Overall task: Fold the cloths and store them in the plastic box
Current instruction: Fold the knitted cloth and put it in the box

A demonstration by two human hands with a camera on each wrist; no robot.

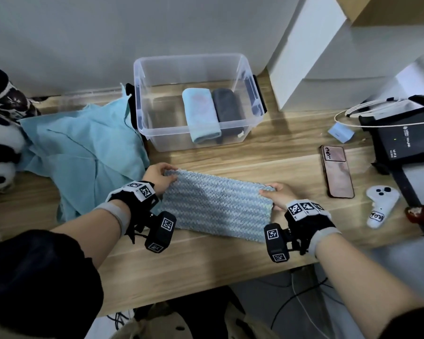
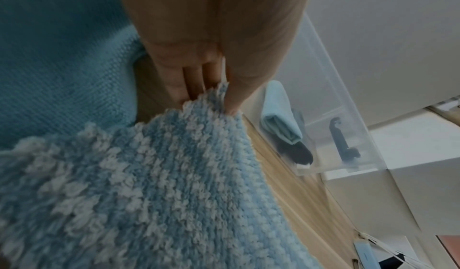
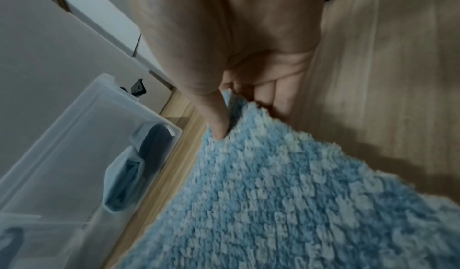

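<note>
A fluffy blue-and-white striped cloth [image 1: 216, 204] [image 2: 139, 194] [image 3: 286, 204] lies folded on the wooden table in front of me. My left hand [image 1: 160, 176] [image 2: 214, 96] pinches its far left corner between thumb and fingers. My right hand [image 1: 275, 194] [image 3: 236, 115] pinches the far right corner the same way. Behind it stands the clear plastic box [image 1: 196, 133] [image 2: 348, 119] [image 3: 74, 135]. Inside lie a folded light blue cloth [image 1: 201, 113] and a folded dark grey cloth [image 1: 228, 106], side by side. A thin turquoise cloth [image 1: 83, 148] [image 2: 62, 66] lies crumpled to the left.
A phone [image 1: 337, 171], a white controller [image 1: 381, 204], a small blue block [image 1: 340, 133] and a black device with cables [image 1: 406, 140] sit on the right. Black-and-white plush items [image 1: 0, 133] crowd the left edge. A white cabinet [image 1: 328, 57] stands behind on the right.
</note>
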